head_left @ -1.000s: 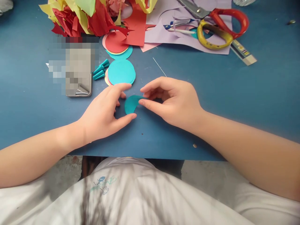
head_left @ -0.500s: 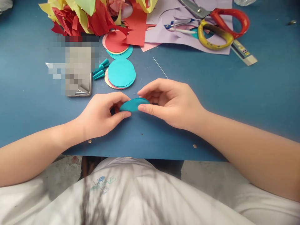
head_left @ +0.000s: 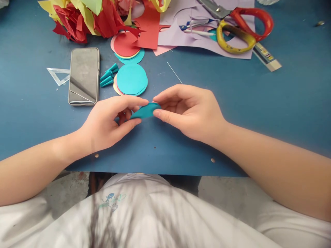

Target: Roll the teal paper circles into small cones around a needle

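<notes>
A teal paper circle [head_left: 145, 111], curved and tilted, is held between my two hands just above the table. My left hand [head_left: 107, 119] has its thumb and fingers at the circle's left end. At the right end, my right hand [head_left: 190, 110] pinches the paper between thumb and forefinger. Just beyond my hands lies a stack of cut paper circles [head_left: 132, 79], teal on top with pink and cream edges below. Small rolled teal paper cones [head_left: 108, 75] lie to the left of that stack. Another stack, topped by a red circle [head_left: 126, 44], sits farther back.
A phone [head_left: 84, 75] lies at left, partly over a clear set square [head_left: 59, 76]. At the back are crumpled red and yellow paper [head_left: 77, 20], lilac paper scraps [head_left: 178, 38], and scissors [head_left: 236, 31] with red and yellow handles. An eraser [head_left: 267, 57] lies beside them.
The left end of the teal circle has curled in more, and it tilts up toward the right. My left forefinger has stretched out along its far edge toward my right fingertips.
</notes>
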A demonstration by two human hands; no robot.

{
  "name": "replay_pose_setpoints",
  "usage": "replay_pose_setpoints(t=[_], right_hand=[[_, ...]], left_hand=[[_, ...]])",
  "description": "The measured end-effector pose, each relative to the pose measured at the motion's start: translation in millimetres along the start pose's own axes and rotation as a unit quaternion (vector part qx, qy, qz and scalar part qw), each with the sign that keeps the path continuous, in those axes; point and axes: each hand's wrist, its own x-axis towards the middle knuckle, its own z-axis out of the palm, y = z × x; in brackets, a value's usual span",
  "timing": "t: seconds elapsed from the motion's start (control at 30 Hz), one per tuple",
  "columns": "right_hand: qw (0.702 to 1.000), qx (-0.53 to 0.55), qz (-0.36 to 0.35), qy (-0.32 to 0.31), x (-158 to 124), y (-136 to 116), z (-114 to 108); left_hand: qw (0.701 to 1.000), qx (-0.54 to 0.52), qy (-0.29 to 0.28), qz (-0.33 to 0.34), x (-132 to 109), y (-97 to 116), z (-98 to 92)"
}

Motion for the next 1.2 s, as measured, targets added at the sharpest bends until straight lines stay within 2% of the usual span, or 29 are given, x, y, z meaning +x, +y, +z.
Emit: replay_pose_setpoints(t=[0.1, 0.17, 0.3, 0.4, 0.47, 0.6, 0.73, 0.9, 1.1, 1.2], right_hand=[[0.987, -0.104, -0.109, 0.049, -3.4, 1.2, 1.3], [0.969, -0.16, -0.179, 0.057, -4.8, 1.0, 0.3], [0.932, -0.265, -0.239, 0.055, -5.3, 2.0, -4.6], [0.914, -0.291, -0.28, 0.035, -5.7, 3.4, -5.6], [0.916, -0.297, -0.268, 0.019, -6.8, 3.5, -3.9], [0.941, -0.289, -0.176, 0.012, -8.5, 3.4, 0.1], [0.942, -0.25, -0.222, 0.03, -6.6, 3.6, -0.5], [0.93, -0.267, -0.248, 0.054, -8.0, -7.1, 0.7], [0.935, -0.236, -0.264, -0.001, -7.5, -10.7, 1.9], [0.908, -0.277, -0.313, 0.0, -5.6, -6.1, 0.6]], left_hand=[[0.997, -0.035, 0.04, -0.047, -1.0, 1.1, 3.8], [0.995, -0.045, 0.039, -0.084, -1.3, 2.3, 5.1], [0.993, -0.072, 0.035, -0.088, -1.7, 2.0, 6.3], [0.992, -0.083, 0.031, -0.087, -2.9, 1.3, 8.4], [0.993, -0.083, 0.025, -0.078, -3.9, 1.8, 9.4], [0.996, -0.054, 0.024, -0.067, -5.4, 3.5, 8.1], [0.995, -0.069, 0.018, -0.071, -5.6, 2.3, 6.3], [0.995, -0.084, 0.043, -0.007, -2.9, -3.4, 4.4], [0.998, 0.049, 0.005, 0.027, -1.2, -5.7, -1.5], [0.993, 0.104, -0.015, 0.046, -1.1, -1.5, -4.6]])
